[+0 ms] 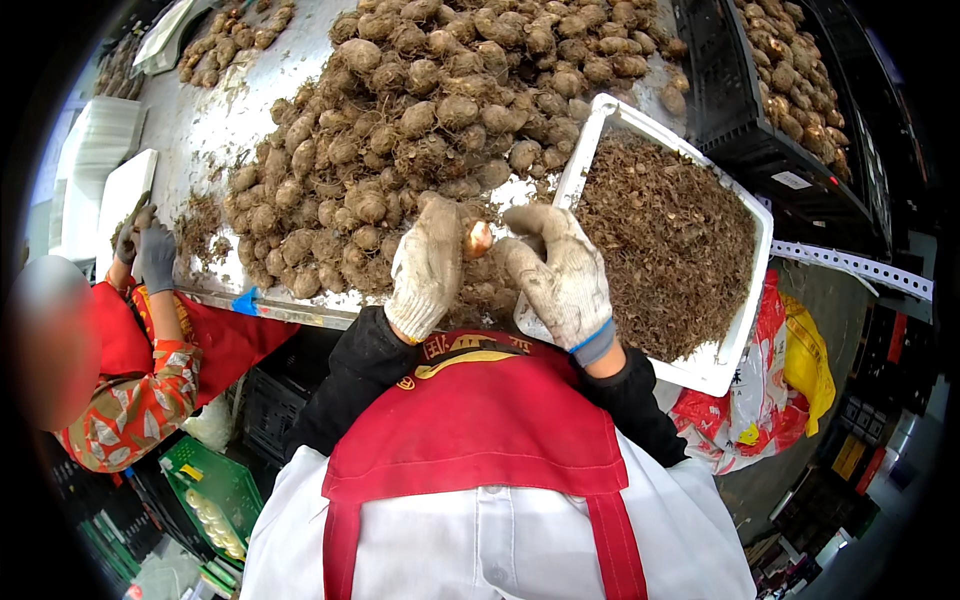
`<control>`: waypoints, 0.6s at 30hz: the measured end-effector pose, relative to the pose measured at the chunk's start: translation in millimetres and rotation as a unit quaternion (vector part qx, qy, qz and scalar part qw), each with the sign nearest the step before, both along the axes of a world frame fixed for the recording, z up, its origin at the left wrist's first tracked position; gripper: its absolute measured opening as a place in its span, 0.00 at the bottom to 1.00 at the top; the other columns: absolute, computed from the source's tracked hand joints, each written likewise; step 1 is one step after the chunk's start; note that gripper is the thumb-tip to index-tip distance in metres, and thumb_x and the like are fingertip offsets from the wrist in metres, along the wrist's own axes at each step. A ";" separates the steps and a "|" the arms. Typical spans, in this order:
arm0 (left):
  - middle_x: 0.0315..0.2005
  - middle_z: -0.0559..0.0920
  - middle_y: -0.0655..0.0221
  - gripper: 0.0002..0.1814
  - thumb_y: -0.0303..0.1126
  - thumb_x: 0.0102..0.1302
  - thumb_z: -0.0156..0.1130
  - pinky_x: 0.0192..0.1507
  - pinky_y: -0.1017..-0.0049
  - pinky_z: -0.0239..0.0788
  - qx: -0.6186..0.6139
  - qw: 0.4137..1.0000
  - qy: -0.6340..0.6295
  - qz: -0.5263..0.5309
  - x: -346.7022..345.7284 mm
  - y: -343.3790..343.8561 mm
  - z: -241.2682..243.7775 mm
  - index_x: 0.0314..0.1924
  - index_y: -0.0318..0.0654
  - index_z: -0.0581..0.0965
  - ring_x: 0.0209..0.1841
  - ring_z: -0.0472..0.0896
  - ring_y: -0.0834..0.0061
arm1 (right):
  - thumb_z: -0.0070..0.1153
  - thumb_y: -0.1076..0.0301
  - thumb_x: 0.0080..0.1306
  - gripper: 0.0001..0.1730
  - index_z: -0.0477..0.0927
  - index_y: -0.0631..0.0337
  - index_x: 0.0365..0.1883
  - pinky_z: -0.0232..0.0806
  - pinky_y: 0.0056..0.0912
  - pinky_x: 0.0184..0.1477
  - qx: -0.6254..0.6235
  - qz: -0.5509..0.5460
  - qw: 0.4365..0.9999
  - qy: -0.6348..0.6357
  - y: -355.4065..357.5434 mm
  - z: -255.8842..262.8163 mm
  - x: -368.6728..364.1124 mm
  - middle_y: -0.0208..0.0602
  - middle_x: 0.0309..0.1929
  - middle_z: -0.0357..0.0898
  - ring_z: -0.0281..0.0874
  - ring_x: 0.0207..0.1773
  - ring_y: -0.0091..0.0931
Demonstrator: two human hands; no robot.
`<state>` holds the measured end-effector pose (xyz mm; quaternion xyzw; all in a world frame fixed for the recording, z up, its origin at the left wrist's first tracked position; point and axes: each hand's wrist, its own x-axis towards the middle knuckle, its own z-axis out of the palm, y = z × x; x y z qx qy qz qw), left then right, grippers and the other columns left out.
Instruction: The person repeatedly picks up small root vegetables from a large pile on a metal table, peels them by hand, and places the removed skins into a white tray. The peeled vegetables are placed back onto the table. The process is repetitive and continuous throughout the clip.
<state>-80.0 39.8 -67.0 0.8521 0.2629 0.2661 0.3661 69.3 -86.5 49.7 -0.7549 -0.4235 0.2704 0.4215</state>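
Note:
My left hand (431, 266), in a dirty white knitted glove, grips a small brown taro corm (478, 238) whose pale pinkish end points right. Just to its right, my right hand (561, 274), gloved alike with a grey and blue cuff, has thumb and fingers apart with nothing seen between them. Beyond both hands rises a large heap of hairy taro corms (420, 120) on a metal table (176, 127). A white foam box (759, 247) full of brown root fibres and skins stands against the heap's right side, beside my right hand.
A black plastic crate (724, 105) of corms stands at the back right. At the left a co-worker's gloved hands (156, 251) are near white foam trays (94, 157). Blue tape (245, 301) marks the table's front edge. Red and yellow bags (772, 382) lie below right, a green crate (210, 480) below left.

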 end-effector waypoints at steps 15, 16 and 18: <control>0.32 0.83 0.67 0.32 0.55 0.79 0.46 0.28 0.78 0.71 -0.293 0.952 -0.075 -0.038 12.6 -6.7 68.1 0.68 0.35 0.69 0.28 0.78 0.78 | 0.52 0.56 0.75 0.18 0.83 0.64 0.43 0.75 0.39 0.45 -0.073 0.007 0.995 0.072 3.8 -93.5 -10.8 0.46 0.35 0.85 0.84 0.40 0.39; 0.33 0.83 0.69 0.33 0.58 0.78 0.47 0.28 0.79 0.70 -0.333 0.938 -0.094 -0.040 13.6 -4.3 65.0 0.66 0.35 0.71 0.28 0.77 0.80 | 0.53 0.55 0.75 0.19 0.83 0.64 0.42 0.74 0.39 0.44 -0.122 0.004 0.976 0.180 4.7 -67.7 -3.3 0.45 0.35 0.85 0.84 0.40 0.37; 0.34 0.83 0.70 0.33 0.61 0.78 0.47 0.28 0.82 0.70 -0.488 0.865 -0.110 -0.029 9.2 -4.8 63.5 0.62 0.37 0.75 0.28 0.78 0.82 | 0.53 0.56 0.74 0.18 0.84 0.64 0.44 0.74 0.36 0.45 -0.096 -0.046 0.976 0.192 2.5 -80.3 2.4 0.44 0.35 0.85 0.84 0.42 0.36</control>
